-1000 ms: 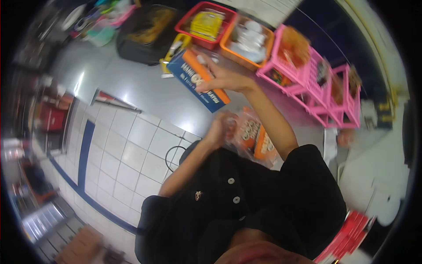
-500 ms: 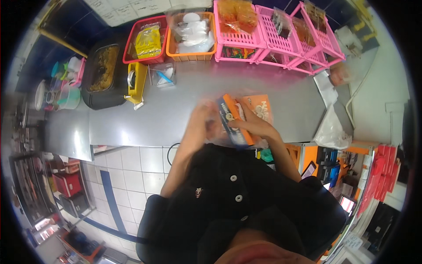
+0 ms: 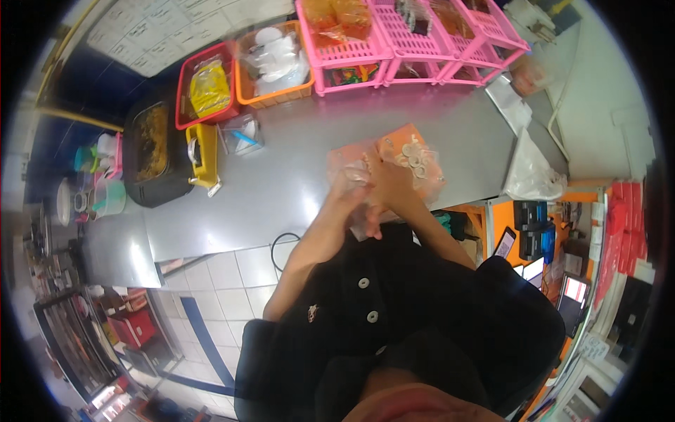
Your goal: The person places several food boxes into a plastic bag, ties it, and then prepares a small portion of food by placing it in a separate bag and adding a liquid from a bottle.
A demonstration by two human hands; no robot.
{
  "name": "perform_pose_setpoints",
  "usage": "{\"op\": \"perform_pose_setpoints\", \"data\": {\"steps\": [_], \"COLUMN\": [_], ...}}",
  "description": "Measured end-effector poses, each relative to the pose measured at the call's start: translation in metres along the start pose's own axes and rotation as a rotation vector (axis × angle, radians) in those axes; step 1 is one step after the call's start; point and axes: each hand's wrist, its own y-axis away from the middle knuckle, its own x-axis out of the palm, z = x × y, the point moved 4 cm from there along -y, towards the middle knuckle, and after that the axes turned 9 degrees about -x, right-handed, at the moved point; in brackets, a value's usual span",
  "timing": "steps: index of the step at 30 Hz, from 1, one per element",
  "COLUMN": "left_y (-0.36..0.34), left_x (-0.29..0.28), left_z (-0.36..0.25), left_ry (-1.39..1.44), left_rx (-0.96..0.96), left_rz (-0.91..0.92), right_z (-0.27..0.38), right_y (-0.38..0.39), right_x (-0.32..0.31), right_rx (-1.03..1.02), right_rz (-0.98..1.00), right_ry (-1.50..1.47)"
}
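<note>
Left grip (image 3: 346,202) spread at bag (image 3: 430,181), right grip (image 3: 392,186) unclear, box's (image 3: 409,136) blue side now hidden

Head-worn fisheye, close above the torso (image 3: 422,316); faces down toward the counter (image 3: 288,155)

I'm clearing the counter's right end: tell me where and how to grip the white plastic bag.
The narrow far end of the white plastic bag is probably best, pinched from the left over the grey metal counter: it tapers to a peak, and a pale wall flanks its right.
</note>
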Motion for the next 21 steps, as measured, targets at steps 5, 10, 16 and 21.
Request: {"op": "perform_pose_setpoints", "data": {"steps": [5,10,16,21], "left_y": [0.008,0.001,0.003,-0.015], "left_x": [-0.036,-0.028,-0.033,-0.016], "left_z": [-0.003,-0.019,-0.056,-0.099], "left_ry": [-0.205,-0.267,-0.272,-0.770], "left_rx": [0.099,0.095,0.165,0.209], "left_rz": [-0.233,-0.215,-0.267,-0.411], "right_z": [-0.040,-0.150,-0.097,0.004], "right_y": [0.057,0.084,0.115,0.089], "right_x": [-0.064,-0.057,-0.181,-0.190], "right_rx": [0.047,0.169,-0.051,-0.219], "right_rz": [-0.638,-0.606,-0.426,-0.410], "right_ry": [0.248,0.001,-1.616,-1.145]}}
